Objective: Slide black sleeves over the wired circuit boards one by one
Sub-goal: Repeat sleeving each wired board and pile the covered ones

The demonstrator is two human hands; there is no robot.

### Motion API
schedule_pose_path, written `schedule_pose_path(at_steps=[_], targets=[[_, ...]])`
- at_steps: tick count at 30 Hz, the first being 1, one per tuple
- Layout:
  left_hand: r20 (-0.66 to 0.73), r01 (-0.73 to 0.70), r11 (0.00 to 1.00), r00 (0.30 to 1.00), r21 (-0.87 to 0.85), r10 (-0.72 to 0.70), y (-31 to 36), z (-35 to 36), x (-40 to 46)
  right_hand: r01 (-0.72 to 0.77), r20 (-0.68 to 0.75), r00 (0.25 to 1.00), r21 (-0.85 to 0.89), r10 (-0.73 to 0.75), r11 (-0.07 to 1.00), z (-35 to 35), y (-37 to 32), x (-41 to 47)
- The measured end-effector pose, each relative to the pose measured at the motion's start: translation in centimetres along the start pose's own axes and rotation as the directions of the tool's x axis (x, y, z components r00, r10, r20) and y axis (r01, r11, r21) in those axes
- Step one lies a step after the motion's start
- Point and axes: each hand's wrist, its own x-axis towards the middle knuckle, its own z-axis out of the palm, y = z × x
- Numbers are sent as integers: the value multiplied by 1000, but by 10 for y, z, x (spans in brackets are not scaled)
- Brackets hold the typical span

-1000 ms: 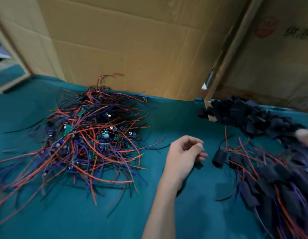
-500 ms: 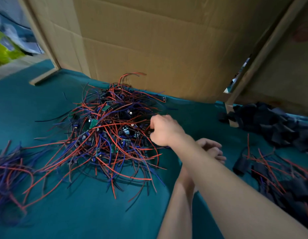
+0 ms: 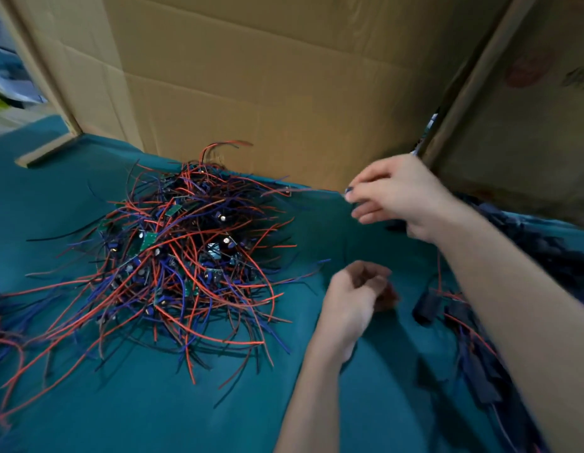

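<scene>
A tangled heap of wired circuit boards (image 3: 182, 256) is lying on the left half of the desk (image 3: 137, 403), which is covered in teal cloth. Small green boards with dark round parts are showing among long red and blue-purple leads that are spilling outward in every direction. The right hand (image 3: 398, 197) is hovering above the desk to the right of the heap, close to the cardboard wall (image 3: 267, 93); its thumb and forefinger are pinching a small dark piece at the end of thin wires (image 3: 303, 190) that are stretching back toward the heap, though blur is hiding what the piece is. The left hand (image 3: 356, 299) is sitting lower, just right of the heap, with its fingers curled in; whether it is gripping anything cannot be told. Black sleeves (image 3: 545, 253) are lying in a dark pile along the right edge, partly behind the right forearm. Nearer the person, sleeved boards (image 3: 447, 315) with red leads are resting there too.
</scene>
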Motion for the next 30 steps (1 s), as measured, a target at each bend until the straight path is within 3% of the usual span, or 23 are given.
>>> schedule_pose_path(at_steps=[3,7,12,14,19,23,26,28,30], targets=[[-37,26,988,999,-155,-32,6,2,-1,-42,-45,998,53,44,998,-36,2,-18],[-130,31,955,989,-294,-72,11,1,-2,-105,24,994,81,103,991,-38,18,-41],[-149,20,921,985,-390,-85,13,-3,-4,-137,-58,979,510,193,849,-77,10,-41],[-96,10,943,994,-331,-45,9,-6,-4,-137,-26,983,559,183,818,-87,8,-46],[120,18,973,993,-231,10,7,-1,-6,-121,-110,981,312,162,942,-38,44,-75],[151,18,974,988,-226,17,7,-1,-7,-19,-185,983,-175,-14,984,-14,76,-91],[147,-9,979,988,-204,40,4,-4,-7,106,-40,991,-359,-128,927,-22,73,-96],[133,-14,980,990,-198,41,3,-5,-7,138,95,989,-389,-109,911,-41,68,-94],[160,9,983,987,-182,21,3,-6,-6,102,28,995,-415,-100,904,-78,68,-84]])
